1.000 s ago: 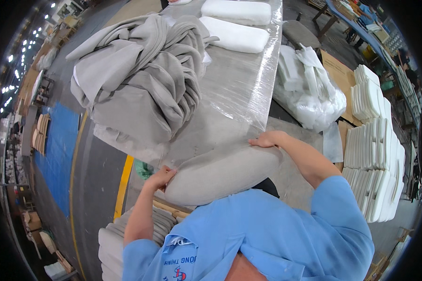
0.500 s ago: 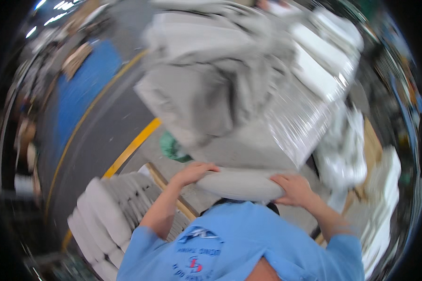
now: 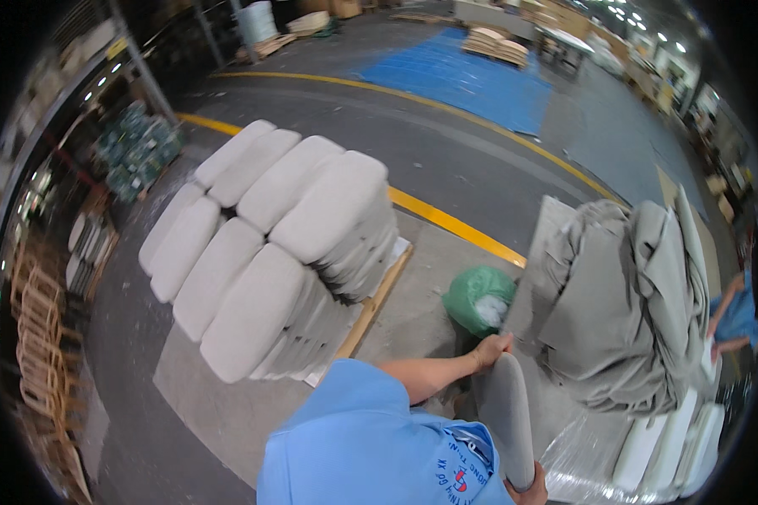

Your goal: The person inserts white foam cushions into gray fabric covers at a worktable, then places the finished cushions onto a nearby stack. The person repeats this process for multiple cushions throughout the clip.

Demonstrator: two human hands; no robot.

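Observation:
A grey padded seat cushion (image 3: 511,417) with rounded ends is held on edge close in front of my body. At its far end, my left hand (image 3: 492,348) is closed around the rim. My right hand (image 3: 529,488) grips the near end, partly cut off by the lower edge of the picture. To the left, several stacks of similar light grey cushions (image 3: 328,202) stand side by side on a wooden pallet (image 3: 375,307). On the right, a plastic-wrapped work surface (image 3: 564,446) bears a heap of grey fabric (image 3: 606,311).
A green plastic bag (image 3: 480,299) sits on the floor between pallet and work surface. White padded pieces (image 3: 661,446) lie beside the fabric, where a co-worker's arm (image 3: 724,320) shows. Wooden frames (image 3: 46,345) stand far left. A yellow line (image 3: 455,225) crosses the floor.
My view has swung left, bringing the cushion stacks to the middle left and the work surface to the right. The cushion stays in both hands and now points away from me.

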